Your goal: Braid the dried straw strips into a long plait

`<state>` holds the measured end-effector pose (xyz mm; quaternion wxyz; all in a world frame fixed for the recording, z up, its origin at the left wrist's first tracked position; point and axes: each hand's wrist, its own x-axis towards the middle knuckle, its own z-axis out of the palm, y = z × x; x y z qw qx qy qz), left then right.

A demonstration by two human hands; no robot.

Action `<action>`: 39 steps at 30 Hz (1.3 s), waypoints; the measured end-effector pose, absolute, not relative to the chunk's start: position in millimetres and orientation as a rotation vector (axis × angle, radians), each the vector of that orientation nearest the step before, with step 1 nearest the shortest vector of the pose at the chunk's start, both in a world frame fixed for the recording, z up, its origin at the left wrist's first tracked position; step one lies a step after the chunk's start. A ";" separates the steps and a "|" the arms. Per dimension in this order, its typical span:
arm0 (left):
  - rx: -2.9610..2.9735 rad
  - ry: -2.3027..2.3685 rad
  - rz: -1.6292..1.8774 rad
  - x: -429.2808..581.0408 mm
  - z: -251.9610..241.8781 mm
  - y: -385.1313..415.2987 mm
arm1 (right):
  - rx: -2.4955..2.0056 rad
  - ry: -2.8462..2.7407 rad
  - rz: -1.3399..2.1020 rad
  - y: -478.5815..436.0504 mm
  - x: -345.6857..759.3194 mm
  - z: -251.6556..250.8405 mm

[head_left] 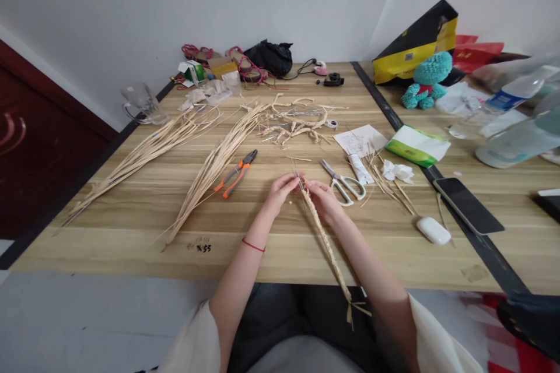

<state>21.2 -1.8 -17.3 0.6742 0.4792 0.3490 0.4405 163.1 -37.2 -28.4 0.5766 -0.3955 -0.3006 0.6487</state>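
Straw braid (326, 242) pinched between left hand (282, 189) and right hand (324, 198).

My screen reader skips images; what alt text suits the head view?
The left hand and right hand pinch the top of a braided straw cord trailing off the near edge of the wooden table. Straw bundles and orange-handled pliers lie left of them, white-handled scissors right.

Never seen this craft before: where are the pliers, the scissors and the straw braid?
pliers (234, 176), head view, on the orange handles.
scissors (336, 179), head view, where the blades meet the white handles.
straw braid (326, 243), head view, on its woven middle.
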 end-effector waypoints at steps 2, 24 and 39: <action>1.074 0.788 0.991 21.5 -17.6 -1.6 | -0.922 -0.708 1.519 -36.7 164.3 -30.3; 1.104 0.771 0.945 23.1 -13.1 -4.7 | -0.868 -0.712 1.600 -35.1 162.3 -21.2; 1.145 0.767 0.969 23.5 -16.6 -2.7 | -0.832 -0.712 1.631 -36.3 160.0 -16.5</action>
